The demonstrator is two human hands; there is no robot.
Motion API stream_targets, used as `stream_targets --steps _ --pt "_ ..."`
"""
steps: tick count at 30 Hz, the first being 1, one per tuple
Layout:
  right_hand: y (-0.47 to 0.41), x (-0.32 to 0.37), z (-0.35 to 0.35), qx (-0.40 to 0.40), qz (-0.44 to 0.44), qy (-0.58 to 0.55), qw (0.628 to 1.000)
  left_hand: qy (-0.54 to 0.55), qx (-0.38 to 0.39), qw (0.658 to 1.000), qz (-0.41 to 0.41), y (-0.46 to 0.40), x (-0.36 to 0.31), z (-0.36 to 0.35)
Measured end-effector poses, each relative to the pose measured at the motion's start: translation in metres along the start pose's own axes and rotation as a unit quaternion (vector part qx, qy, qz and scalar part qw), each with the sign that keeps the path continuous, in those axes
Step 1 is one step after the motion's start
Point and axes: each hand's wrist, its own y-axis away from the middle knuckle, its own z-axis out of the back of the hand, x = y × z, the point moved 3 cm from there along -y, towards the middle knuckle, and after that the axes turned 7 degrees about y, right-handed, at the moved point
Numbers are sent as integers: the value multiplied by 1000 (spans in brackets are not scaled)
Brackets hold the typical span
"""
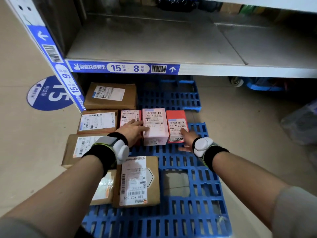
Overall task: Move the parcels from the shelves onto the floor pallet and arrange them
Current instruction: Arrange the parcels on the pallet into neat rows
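Several parcels lie on the blue floor pallet under the shelf. A pale pink box stands between a flatter pink parcel and a red box. My left hand lies flat with straight fingers across the pink parcel, its fingertips touching the pale pink box. With fingers extended, my right hand touches the near end of the red box. Brown cardboard boxes fill the pallet's left side.
The shelf board marked 15-8 above the pallet is bare in front; dark and coloured packages sit far back. A shelf upright stands at left. A blue cart with a wheel and a grey bag lie to the right.
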Motion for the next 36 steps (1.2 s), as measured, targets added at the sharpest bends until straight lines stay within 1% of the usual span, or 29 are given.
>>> stream_targets --steps 2,3,4,5,6,7,8,9,10,11,12,13,14,16,18,19,21,23,27,28,31,32,33,34,35,36 --pt "2 0 4 8 -7 31 999 7 3 1000 -6 1 -1 1" --pt "0 2 9 -26 10 96 995 20 2 1000 -10 2 0 2" --pt "0 6 15 -91 46 188 977 39 -6 999 -17 3 2 2" --pt "3 18 23 -160 100 265 946 61 -29 997 -30 0 4 6" --pt "15 27 18 -206 175 307 913 84 -57 994 -32 8 10 7" --pt "26 39 16 -226 251 319 886 114 -94 988 -37 8 11 14" --pt "38 48 7 -200 308 320 873 146 -135 979 -35 11 13 21" --pt "53 52 -7 -141 344 323 870 183 -160 970 -24 16 16 28" --pt "62 52 -23 -68 361 345 864 229 -171 958 -14 21 18 33" --pt "75 48 -40 6 367 380 849 274 -172 946 -4 25 21 36" --pt "88 42 -59 60 369 421 827 306 -167 937 5 30 25 36" --pt "98 35 -75 95 370 468 797 322 -158 933 10 35 28 36" --pt "105 28 -89 108 376 517 761 322 -148 935 14 39 31 34" --pt "114 15 -111 109 374 593 704 312 -127 941 24 52 39 27" --pt "111 5 -117 120 334 625 695 319 -91 943 35 58 39 25" --pt "108 1 -115 132 309 628 702 321 -67 944 43 59 37 24" --pt "104 -4 -111 158 281 590 740 326 -13 943 69 63 39 19" --pt "104 -1 -107 153 284 547 773 341 37 934 101 72 48 14" --pt "101 11 -94 90 280 428 855 395 78 902 152 84 60 8" --pt "100 17 -93 66 292 414 860 402 81 899 151 85 61 9" --pt "97 27 -96 -14 344 430 835 411 57 899 138 84 65 11" --pt "98 29 -97 -38 351 438 827 391 36 910 131 84 68 12" --pt "99 30 -98 -54 357 456 814 338 8 932 127 84 70 16" --pt "101 29 -99 -59 366 483 793 262 -31 956 131 85 74 21" --pt "104 27 -101 -47 379 522 762 188 -73 969 145 87 80 25" --pt "107 24 -103 -25 396 568 721 138 -108 969 176 88 88 26"
